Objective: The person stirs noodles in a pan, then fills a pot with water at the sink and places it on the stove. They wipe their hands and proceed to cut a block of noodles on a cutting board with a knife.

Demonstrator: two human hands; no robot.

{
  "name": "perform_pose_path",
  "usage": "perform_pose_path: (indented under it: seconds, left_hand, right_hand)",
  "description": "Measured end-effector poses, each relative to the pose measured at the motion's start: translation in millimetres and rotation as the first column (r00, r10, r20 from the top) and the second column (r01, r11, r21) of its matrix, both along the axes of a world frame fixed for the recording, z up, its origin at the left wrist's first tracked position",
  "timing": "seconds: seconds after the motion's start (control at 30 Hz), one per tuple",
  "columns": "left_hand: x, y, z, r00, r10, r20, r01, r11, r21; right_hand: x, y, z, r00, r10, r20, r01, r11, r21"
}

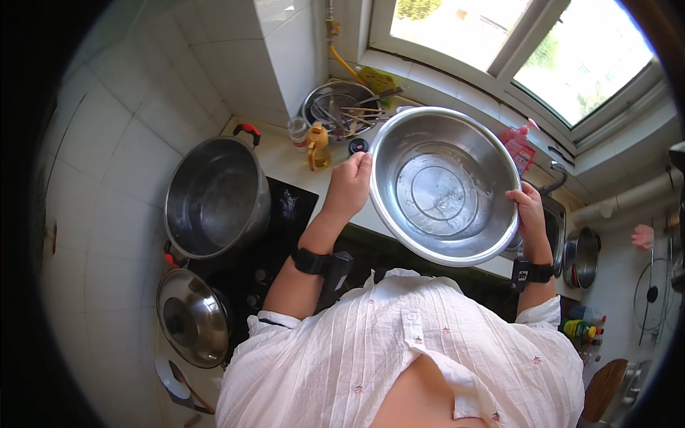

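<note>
A wide stainless steel basin (pixel 439 192) is held up between my two hands, tilted so that its inside faces me. A little clear liquid seems to lie on its bottom. My left hand (pixel 351 179) grips the basin's left rim, thumb uppermost. On the opposite side, my right hand (pixel 527 206) holds the right rim. To the left, a large deep metal pot (pixel 217 198) with red and black handles stands by the black cooktop (pixel 291 206). Nearer to me on that side is a pan with a domed metal lid (pixel 206 326).
Behind the basin are a bowl of utensils (pixel 321 99), a yellow oil jug (pixel 319 147), a glass jar (pixel 297 134) and a pink bottle (pixel 516 140). The sink (pixel 556 214) with its faucet (pixel 559 170) lies right, beside a metal pot (pixel 582 259). White tiled walls bound the left.
</note>
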State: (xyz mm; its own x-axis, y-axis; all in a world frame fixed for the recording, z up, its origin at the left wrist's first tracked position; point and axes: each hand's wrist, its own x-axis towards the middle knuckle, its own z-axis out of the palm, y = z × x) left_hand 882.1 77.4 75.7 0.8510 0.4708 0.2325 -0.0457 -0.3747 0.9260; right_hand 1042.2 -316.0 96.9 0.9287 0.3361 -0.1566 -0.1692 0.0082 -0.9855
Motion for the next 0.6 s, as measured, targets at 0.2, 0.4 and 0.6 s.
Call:
perform_pose_path:
  seconds: [0.2, 0.4, 0.6]
  left_hand:
    - [16, -22, -7, 0.992, -0.111, -0.067, 0.099, 0.981, -0.165]
    - [-21, -24, 3, 0.983, -0.092, -0.160, 0.035, 0.944, -0.329]
    - [-86, -22, 21, 0.996, 0.037, -0.084, -0.074, 0.868, -0.492]
  right_hand:
    - [-7, -28, 24, 0.997, -0.080, 0.015, 0.080, 0.997, 0.009]
    - [17, -10, 43, 0.999, 0.020, 0.026, -0.020, 0.999, -0.033]
    - [58, 72, 58, 0.977, 0.200, 0.080, -0.200, 0.980, -0.011]
